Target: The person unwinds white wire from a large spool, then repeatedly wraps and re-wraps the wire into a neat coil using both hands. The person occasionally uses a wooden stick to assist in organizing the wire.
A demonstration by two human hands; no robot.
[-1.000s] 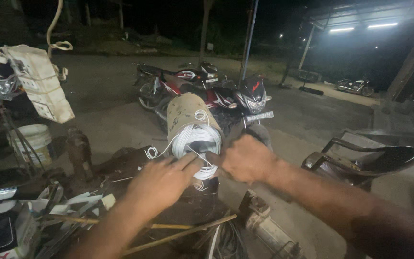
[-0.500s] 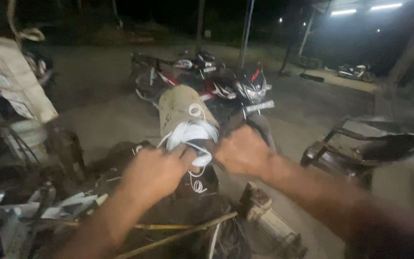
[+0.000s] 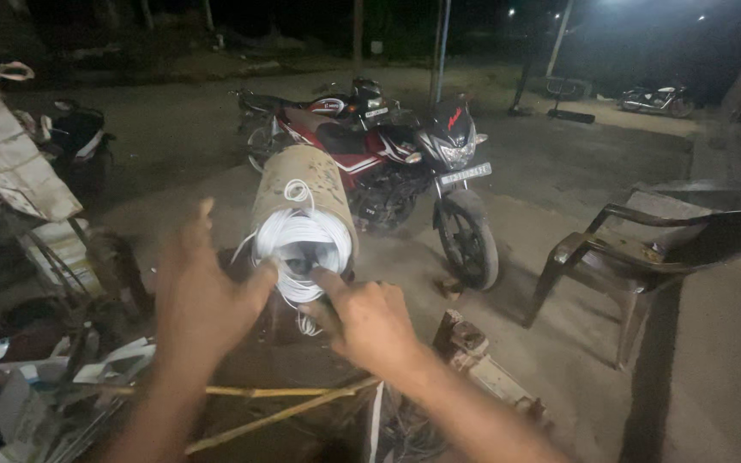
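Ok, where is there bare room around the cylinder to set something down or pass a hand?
Bare concrete floor lies between the motorcycle and the plastic chair. Open ground also shows behind the cylinder. It is crowded low left: sticks, papers and clutter sit under the left hand and right hand.

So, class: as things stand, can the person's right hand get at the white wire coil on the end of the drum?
Probably yes: the right hand already has a finger against the white wire coil, with nothing between them.
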